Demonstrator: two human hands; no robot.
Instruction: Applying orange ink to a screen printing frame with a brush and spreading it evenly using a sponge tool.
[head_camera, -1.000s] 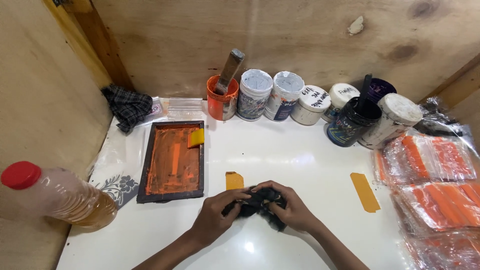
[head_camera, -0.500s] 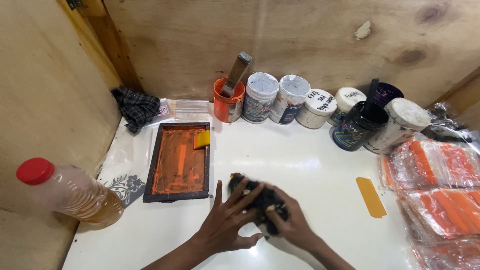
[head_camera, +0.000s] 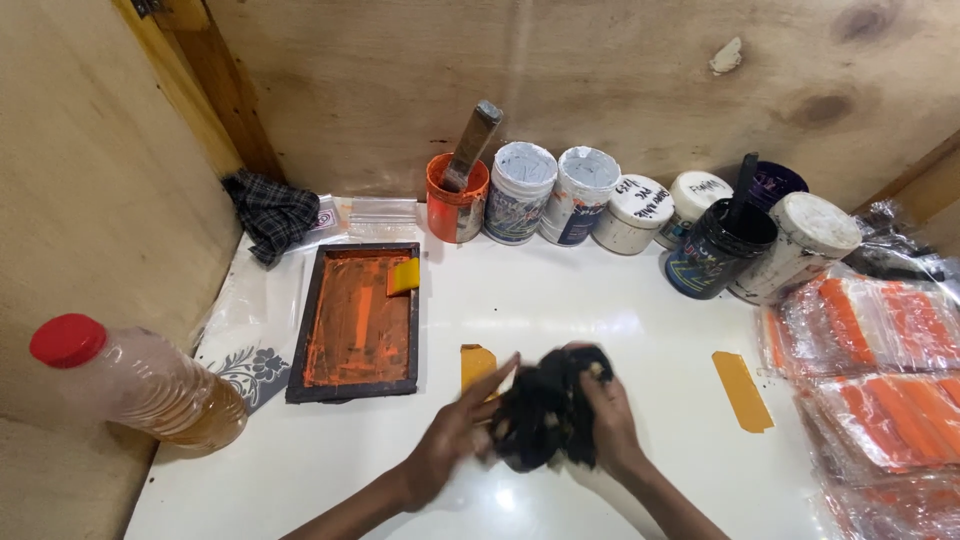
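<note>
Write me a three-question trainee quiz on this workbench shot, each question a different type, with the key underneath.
1. True or false: both hands are on the black cloth.
2. Which container holds the flat wooden-handled tool? A. the orange pot B. the black jar C. the red-capped bottle
3. Fill in: the small yellow scraper lies on the upper right corner of the orange-stained ____.

Key
1. True: the left hand and right hand both touch it, the left with its fingers spread.
2. A
3. tray
</note>
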